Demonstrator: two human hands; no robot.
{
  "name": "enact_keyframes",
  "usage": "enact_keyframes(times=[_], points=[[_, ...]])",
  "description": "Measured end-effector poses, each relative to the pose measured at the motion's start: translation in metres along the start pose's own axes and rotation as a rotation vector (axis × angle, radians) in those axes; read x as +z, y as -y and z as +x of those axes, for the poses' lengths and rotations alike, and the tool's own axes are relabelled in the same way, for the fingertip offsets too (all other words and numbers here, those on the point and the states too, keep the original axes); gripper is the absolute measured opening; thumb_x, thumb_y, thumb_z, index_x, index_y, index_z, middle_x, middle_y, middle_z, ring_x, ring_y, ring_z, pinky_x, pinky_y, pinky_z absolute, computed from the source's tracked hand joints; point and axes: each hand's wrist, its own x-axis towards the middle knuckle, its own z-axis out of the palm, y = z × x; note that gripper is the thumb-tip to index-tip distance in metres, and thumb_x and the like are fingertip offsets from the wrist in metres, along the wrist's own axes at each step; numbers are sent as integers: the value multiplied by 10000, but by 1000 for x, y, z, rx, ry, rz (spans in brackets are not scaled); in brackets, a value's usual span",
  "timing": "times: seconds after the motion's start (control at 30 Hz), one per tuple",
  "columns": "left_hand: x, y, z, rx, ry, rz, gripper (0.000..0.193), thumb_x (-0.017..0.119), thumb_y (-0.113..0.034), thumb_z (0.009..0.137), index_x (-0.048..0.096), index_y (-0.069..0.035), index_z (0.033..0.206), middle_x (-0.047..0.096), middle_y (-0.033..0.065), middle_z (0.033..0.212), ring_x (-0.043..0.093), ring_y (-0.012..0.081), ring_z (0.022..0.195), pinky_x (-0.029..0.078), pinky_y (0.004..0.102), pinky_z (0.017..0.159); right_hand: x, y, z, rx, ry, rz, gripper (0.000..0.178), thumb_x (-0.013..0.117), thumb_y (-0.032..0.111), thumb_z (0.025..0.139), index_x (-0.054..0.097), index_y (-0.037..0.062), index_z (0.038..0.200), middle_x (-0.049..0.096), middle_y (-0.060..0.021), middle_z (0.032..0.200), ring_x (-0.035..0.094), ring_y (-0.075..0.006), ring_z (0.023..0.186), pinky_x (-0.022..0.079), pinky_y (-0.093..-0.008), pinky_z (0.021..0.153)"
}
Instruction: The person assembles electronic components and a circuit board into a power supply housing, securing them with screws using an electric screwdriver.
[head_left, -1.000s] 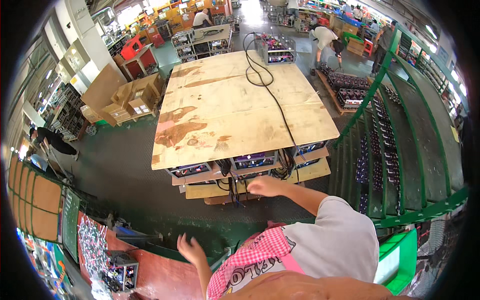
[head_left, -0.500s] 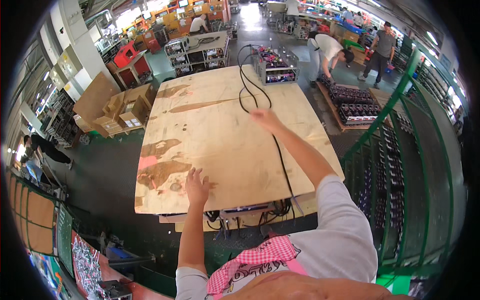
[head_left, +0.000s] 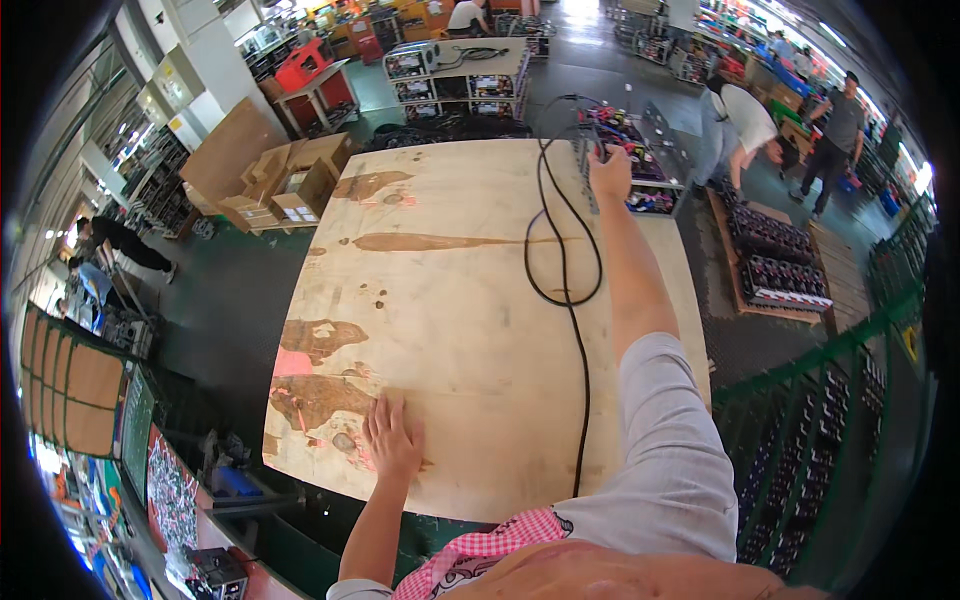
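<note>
My left hand (head_left: 394,440) lies open, fingers spread, on the near left part of a large wooden board (head_left: 480,370). Stretched out to the far right corner, my right hand (head_left: 611,178) has its fingers closed at the left edge of an open metal chassis (head_left: 655,165) packed with coloured wiring and parts. The exact grip of the fingertips is partly hidden. A black cable (head_left: 583,400) runs from the chassis side, makes a loop on the board left of my right forearm, and trails toward the near edge.
Cardboard boxes (head_left: 300,195) stand left of the board. Beyond it is a rack (head_left: 515,70) of similar units. At the right, a person (head_left: 745,120) bends over a pallet of dark units (head_left: 785,270); another person (head_left: 835,130) stands behind. A green railing (head_left: 830,350) borders the near right.
My right hand has moved away from over the cable, forward and right to the chassis. My left hand has come down flat on the board. The view has shifted forward.
</note>
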Motion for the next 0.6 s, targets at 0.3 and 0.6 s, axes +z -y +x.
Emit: enact_keyframes(times=[0.3,0.6], points=[[1,3,0,-46,31,-79,521,633,-325,854,528,-125,1324,414,194,1452,320,392,1395,226,530,1153,2,-37,9,-359,-64,-55,243,690,252,844,702,93,1027,687,-128,1060,632,-332,1021,488,-413,894],[2,12,-8,-86,-21,-160,558,651,-346,840,531,-132,1341,387,180,1481,273,353,1430,195,492,1181,-92,-51,-68,-395,19,351,217,747,163,866,663,-19,948,649,-105,882,601,-217,759,492,-333,710]])
